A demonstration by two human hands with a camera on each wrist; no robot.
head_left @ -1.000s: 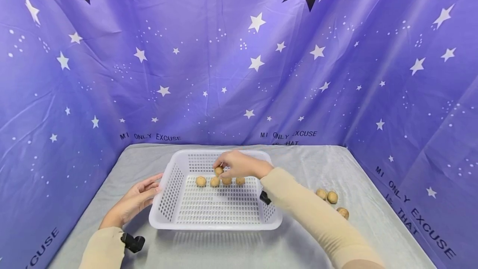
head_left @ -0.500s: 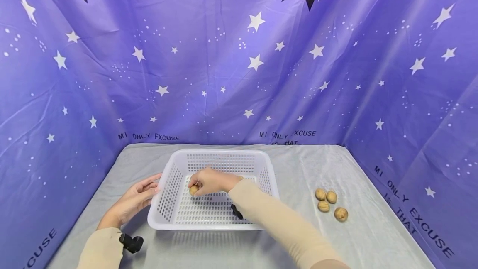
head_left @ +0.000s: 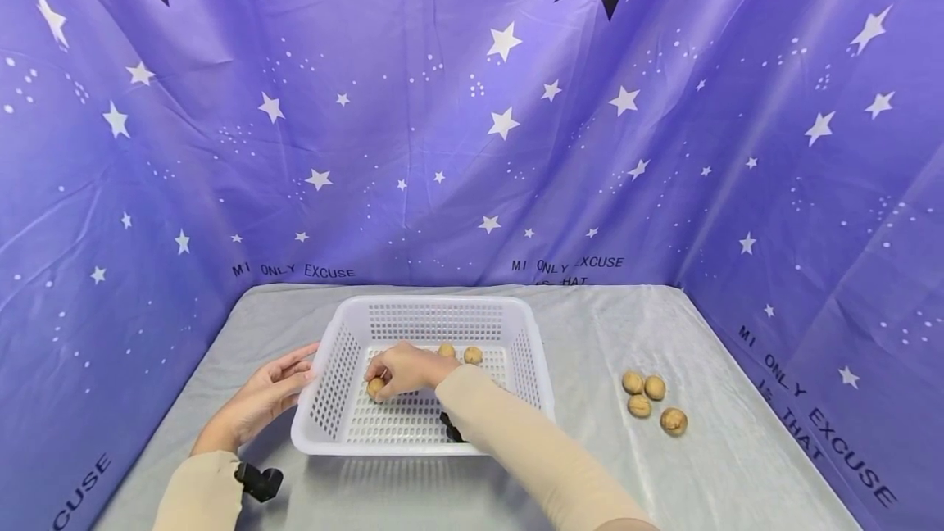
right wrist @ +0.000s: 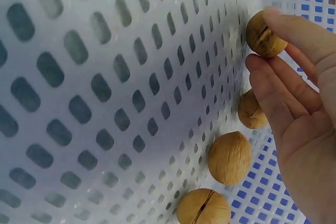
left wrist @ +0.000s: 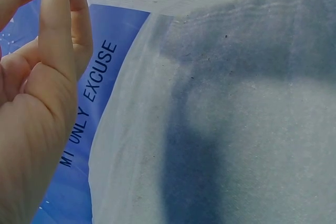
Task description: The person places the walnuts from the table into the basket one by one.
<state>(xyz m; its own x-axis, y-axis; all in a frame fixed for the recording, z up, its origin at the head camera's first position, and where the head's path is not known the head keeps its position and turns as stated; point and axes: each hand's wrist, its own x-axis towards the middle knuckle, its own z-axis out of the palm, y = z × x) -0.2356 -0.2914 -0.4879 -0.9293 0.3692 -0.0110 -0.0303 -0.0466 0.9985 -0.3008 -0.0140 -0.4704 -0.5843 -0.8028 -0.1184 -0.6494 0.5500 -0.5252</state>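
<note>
A white plastic basket [head_left: 420,447] with slotted walls stands on the cloth. Inside it, my right hand [head_left: 409,367] pinches a walnut [head_left: 375,389] between thumb and fingers, towards the left wall. The right wrist view shows this walnut [right wrist: 265,35] close to the basket floor; whether it touches is unclear. More walnuts lie in a row there, including a walnut [right wrist: 230,158] and a split-seamed walnut [right wrist: 203,208]. Part of the row is hidden by my right hand in the head view. My left hand [head_left: 258,396] rests its extended fingers against the basket's left rim.
Several loose walnuts [head_left: 640,406] lie grouped on the grey cloth [head_left: 590,465] right of the basket. A purple-blue curtain [head_left: 428,146] with stars encloses the back and sides. Black wrist cameras, such as the left camera [head_left: 258,482], sit on both wrists.
My right hand has carried its walnut from the back middle of the basket left and towards the front. Its sleeve no longer covers the loose walnuts. My left hand has stayed at the rim.
</note>
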